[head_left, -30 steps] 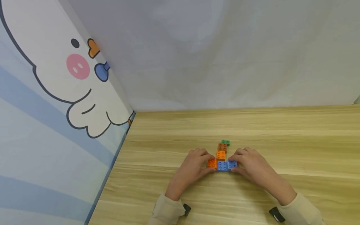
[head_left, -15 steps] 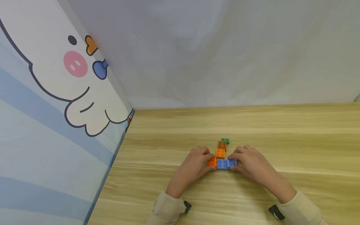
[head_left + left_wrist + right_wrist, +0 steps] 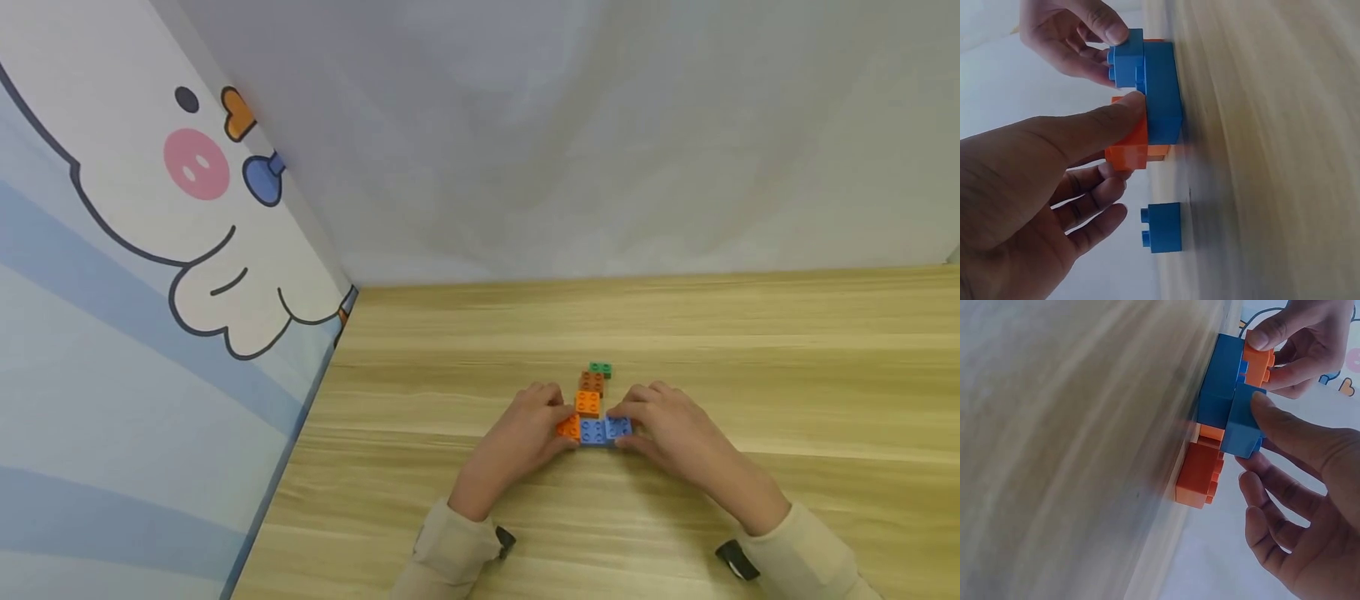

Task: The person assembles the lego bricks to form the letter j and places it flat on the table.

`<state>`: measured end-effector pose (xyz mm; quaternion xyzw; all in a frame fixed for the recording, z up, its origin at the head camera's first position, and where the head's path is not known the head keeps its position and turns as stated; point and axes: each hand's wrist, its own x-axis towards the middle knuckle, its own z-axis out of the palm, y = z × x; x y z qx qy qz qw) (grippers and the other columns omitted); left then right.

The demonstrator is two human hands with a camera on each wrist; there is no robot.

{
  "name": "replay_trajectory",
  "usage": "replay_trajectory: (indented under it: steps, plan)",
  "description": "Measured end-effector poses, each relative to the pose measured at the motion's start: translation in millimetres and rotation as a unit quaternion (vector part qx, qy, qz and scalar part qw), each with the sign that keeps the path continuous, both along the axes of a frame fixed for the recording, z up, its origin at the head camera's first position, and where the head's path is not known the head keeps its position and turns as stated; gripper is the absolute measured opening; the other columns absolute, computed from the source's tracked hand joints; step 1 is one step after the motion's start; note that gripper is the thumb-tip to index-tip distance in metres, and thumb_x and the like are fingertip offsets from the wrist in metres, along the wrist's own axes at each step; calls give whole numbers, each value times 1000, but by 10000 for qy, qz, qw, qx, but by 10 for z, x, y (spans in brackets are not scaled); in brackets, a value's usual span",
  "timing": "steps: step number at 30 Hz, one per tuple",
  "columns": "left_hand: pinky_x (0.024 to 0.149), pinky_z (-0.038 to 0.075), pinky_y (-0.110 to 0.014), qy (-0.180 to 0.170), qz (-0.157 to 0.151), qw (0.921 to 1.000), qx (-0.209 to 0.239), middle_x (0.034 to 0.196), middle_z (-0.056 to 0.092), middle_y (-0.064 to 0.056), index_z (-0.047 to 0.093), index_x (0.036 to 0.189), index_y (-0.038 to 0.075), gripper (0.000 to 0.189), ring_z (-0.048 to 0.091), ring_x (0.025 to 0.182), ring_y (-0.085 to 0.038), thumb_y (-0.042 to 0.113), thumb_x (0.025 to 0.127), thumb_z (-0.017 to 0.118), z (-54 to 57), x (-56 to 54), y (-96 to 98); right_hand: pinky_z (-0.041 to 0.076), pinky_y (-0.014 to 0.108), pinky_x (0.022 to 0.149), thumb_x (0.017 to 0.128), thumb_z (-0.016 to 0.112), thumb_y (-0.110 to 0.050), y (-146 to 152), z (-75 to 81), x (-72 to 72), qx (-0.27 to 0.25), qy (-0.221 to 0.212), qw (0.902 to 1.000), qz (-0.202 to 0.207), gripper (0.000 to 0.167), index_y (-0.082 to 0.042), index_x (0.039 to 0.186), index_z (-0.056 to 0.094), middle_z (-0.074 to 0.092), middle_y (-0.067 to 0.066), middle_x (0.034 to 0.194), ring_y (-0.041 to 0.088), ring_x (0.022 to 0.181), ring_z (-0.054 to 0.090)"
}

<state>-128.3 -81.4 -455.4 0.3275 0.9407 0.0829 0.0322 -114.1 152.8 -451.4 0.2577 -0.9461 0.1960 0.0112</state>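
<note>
Since one second ago, your left hand [image 3: 525, 423] has shifted a little inward and now covers more of its orange brick [image 3: 1256, 359], while your right hand [image 3: 666, 423] has stayed almost in the same place. Both forearms come in from the near edge and lean toward each other, with each thumb on the near side of its brick. Your left thumb and fingers are closed in a pinch on the orange brick; your right ones pinch the small blue brick [image 3: 619, 428] in the same manner (the lower fingers of both hands curve loosely). These two bricks are at the opposite upper ends of one long blue brick [image 3: 1165, 94], which lies on the wooden table [image 3: 787, 367]; how firmly they are seated, I cannot tell. Just behind are a lighter orange brick [image 3: 588, 404], a brown brick [image 3: 592, 381] and a green brick [image 3: 601, 369].
</note>
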Motion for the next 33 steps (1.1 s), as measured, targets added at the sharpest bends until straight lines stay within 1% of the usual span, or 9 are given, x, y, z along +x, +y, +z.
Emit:
replay_trajectory:
  steps: [3, 6, 8, 13, 16, 19, 23, 30, 33]
  plan:
    - [92, 48, -25, -114, 51, 9996, 235, 113, 63, 2, 73, 126, 15, 42, 54, 101, -12, 41, 93, 74, -33, -15, -17, 53, 42, 82, 82, 85, -25, 0, -3, 0, 26, 92, 10000, 24, 32, -15, 111, 78, 72, -1, 101, 19, 92, 61]
    - [90, 50, -23, -294, 99, 9984, 474, 114, 64, 2, 72, 126, 13, 42, 56, 100, -11, 39, 93, 74, -80, -23, -34, 52, 39, 80, 82, 86, -26, 1, -6, 4, 93, 232, 9997, 55, 31, -15, 110, 78, 71, -1, 100, 19, 91, 60]
    - [96, 52, -25, -405, 125, 9975, 565, 116, 65, 2, 71, 126, 13, 41, 58, 102, -10, 38, 94, 74, -101, -21, -40, 53, 39, 79, 82, 86, -26, 3, -8, 5, 150, 328, 9993, 83, 31, -16, 110, 79, 70, -1, 99, 19, 91, 60]
    - [103, 52, -29, -604, 116, 9952, 767, 120, 68, 2, 68, 127, 13, 40, 63, 108, -10, 37, 95, 73, -103, -7, -39, 54, 42, 81, 81, 86, -28, 12, -15, 3, 245, 509, 9982, 184, 31, -16, 109, 79, 71, -1, 100, 21, 93, 63]
    - [99, 52, -25, -779, 59, 9924, 948, 122, 68, 2, 66, 130, 14, 41, 62, 109, -9, 36, 96, 72, -124, -5, -33, 55, 42, 81, 80, 86, -28, 10, -27, 4, 262, 584, 9976, 270, 32, -16, 109, 79, 72, -1, 100, 21, 93, 63]
    - [99, 51, -23, -1033, -8, 9880, 1152, 124, 68, 2, 65, 132, 14, 41, 61, 111, -8, 35, 97, 71, -168, -8, -22, 55, 42, 81, 80, 86, -28, -5, -33, 10, 294, 633, 9970, 346, 32, -16, 109, 79, 73, -1, 100, 21, 93, 64]
    - [100, 51, -22, -1248, -113, 9824, 1387, 126, 68, 2, 64, 133, 15, 42, 61, 113, -7, 36, 97, 70, -216, -8, -1, 55, 44, 84, 80, 86, -27, -40, -32, 19, 339, 668, 9964, 390, 32, -15, 109, 78, 74, 0, 101, 23, 95, 65]
    - [93, 50, -18, -1370, -267, 9763, 1653, 126, 69, 1, 64, 134, 16, 45, 60, 106, -5, 38, 96, 71, -272, -31, 23, 55, 43, 86, 79, 87, -26, -66, -5, 39, 353, 604, 9964, 468, 33, -15, 108, 77, 75, -1, 102, 21, 97, 65]
    - [94, 49, -18, -1376, -311, 9745, 1743, 127, 70, 1, 65, 133, 16, 44, 61, 108, -5, 38, 96, 71, -293, -48, 25, 55, 45, 88, 80, 87, -28, -50, 19, 32, 337, 585, 9964, 504, 33, -15, 109, 77, 75, -1, 103, 22, 99, 66]
